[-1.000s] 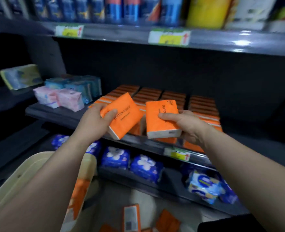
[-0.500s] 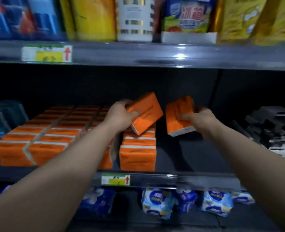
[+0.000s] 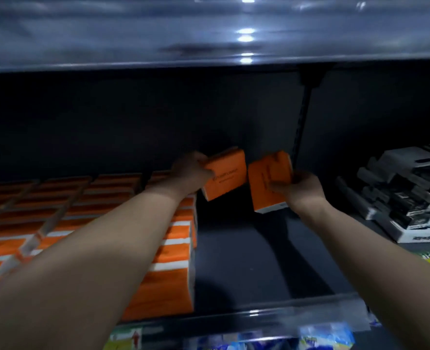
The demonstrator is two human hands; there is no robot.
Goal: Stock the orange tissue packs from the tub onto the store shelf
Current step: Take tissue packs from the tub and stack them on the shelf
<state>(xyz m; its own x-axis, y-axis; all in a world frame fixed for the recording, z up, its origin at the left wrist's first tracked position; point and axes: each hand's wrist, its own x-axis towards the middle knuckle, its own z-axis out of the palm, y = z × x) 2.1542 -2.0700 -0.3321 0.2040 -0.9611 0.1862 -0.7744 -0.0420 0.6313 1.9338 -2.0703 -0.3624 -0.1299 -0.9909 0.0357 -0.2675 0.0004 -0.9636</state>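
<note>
My left hand [image 3: 191, 173] grips an orange tissue pack [image 3: 225, 175], tilted, deep inside the shelf bay. Just to its right my right hand [image 3: 302, 189] grips a second orange tissue pack [image 3: 268, 184], held nearly upright. Both packs hang above a bare strip of the dark shelf [image 3: 246, 261]. Rows of stocked orange tissue packs [image 3: 87, 213] fill the shelf to the left, reaching the front edge; my left forearm crosses over the rightmost row. The tub is out of view.
A stack of black and white boxes [image 3: 408, 193] sits at the right of the shelf. A vertical post [image 3: 301, 127] stands at the back. The upper shelf's underside [image 3: 208, 34] hangs low overhead. Blue packs [image 3: 322, 337] lie on the shelf below.
Both hands have pushed their packs deeper into the shelf bay, over the bare strip. The view has moved closer and lower, so the upper shelf's goods are out of frame.
</note>
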